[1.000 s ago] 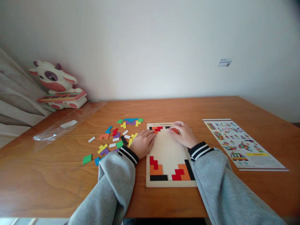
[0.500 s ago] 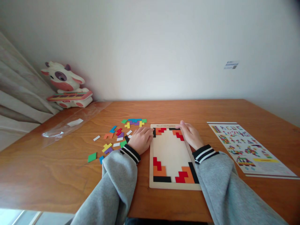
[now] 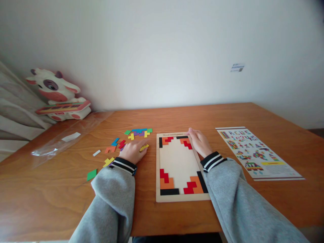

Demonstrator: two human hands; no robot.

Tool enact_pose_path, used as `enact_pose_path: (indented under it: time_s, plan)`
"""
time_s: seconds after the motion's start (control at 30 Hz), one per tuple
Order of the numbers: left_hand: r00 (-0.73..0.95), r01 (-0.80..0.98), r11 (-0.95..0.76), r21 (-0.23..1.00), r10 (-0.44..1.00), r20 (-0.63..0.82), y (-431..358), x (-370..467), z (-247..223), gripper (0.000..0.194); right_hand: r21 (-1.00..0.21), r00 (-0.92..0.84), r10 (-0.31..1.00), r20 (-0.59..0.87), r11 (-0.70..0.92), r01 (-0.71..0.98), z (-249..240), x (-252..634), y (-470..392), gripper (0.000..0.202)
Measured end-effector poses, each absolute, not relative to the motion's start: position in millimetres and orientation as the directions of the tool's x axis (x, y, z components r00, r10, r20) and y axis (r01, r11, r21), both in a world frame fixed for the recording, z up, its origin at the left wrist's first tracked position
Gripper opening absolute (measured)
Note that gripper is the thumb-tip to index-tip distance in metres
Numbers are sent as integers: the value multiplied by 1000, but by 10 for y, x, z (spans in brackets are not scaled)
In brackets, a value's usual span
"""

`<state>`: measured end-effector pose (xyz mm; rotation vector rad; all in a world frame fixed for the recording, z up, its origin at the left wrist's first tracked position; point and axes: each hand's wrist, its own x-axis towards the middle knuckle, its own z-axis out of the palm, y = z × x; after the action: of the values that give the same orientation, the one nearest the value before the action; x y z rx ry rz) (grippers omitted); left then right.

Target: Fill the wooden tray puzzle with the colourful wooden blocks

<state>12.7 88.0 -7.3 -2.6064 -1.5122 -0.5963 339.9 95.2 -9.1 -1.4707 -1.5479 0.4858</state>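
Observation:
On the table lies a wooden puzzle board (image 3: 178,162), its four corners filled with black, orange and red pieces and its middle bare. My right hand (image 3: 199,141) rests along the board's upper right edge, fingers closed against the frame near the corner. Left of the board, my left hand (image 3: 133,151) is palm down over the loose pieces, its fingers stretched out and partly hidden. Close to those fingertips is a yellow piece (image 3: 144,147). An orange U-shaped piece (image 3: 110,149) and a red piece (image 3: 122,144) lie just beyond this hand.
Blue, purple, yellow and green pieces cluster behind my left hand, among them a long blue piece (image 3: 139,130). A green square (image 3: 91,174) lies nearer. To the right is a printed pattern sheet (image 3: 258,153). A clear plastic bag (image 3: 68,138) and a cow toy keyboard (image 3: 63,106) sit left.
My left hand has moved left from the board's left edge onto the loose pieces. My right hand stays at the board's upper right edge. The whole view has shifted slightly.

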Motion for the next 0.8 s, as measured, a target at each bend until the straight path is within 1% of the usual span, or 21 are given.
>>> enact_pose_path:
  time_s: [0.13, 0.27, 0.37, 0.43, 0.47, 0.53, 0.6, 0.63, 0.7, 0.8]
  plan:
    - [455, 827, -545, 135, 791, 408, 874, 163, -64, 34, -795, 148, 922, 357, 217, 566, -90, 3393, 960, 60]
    - [475, 769, -629, 116, 683, 554, 828, 306, 13, 24, -780, 181, 892, 415, 247, 575, -80, 3378, 962, 55]
    - [472, 682, -715, 156, 592, 653, 742, 486, 98, 19, -778, 167, 869, 465, 311, 546, -31, 3343, 926, 47]
    - [452, 634, -743, 215, 582, 677, 668, 611, 144, 17, -794, 93, 898, 429, 326, 513, 33, 3304, 872, 41]
    - [440, 617, -746, 250, 591, 676, 631, 668, 159, 17, -812, 32, 923, 383, 320, 488, 72, 3281, 836, 39]
    - [435, 583, -751, 310, 611, 662, 567, 762, 170, 16, -855, -147, 953, 265, 303, 420, 152, 3228, 752, 36]
    - [451, 535, -770, 348, 609, 653, 523, 830, 164, 15, -869, -364, 914, 181, 322, 375, 219, 3178, 661, 36]
    - [463, 508, -782, 361, 601, 651, 508, 854, 158, 15, -875, -445, 883, 148, 327, 358, 242, 3157, 617, 36]
    - [484, 447, -809, 381, 577, 658, 486, 888, 148, 14, -882, -515, 850, 113, 324, 341, 264, 3129, 540, 38]
    - [547, 367, -844, 392, 537, 643, 459, 915, 152, 17, -883, -499, 861, 103, 310, 352, 254, 3129, 463, 39]
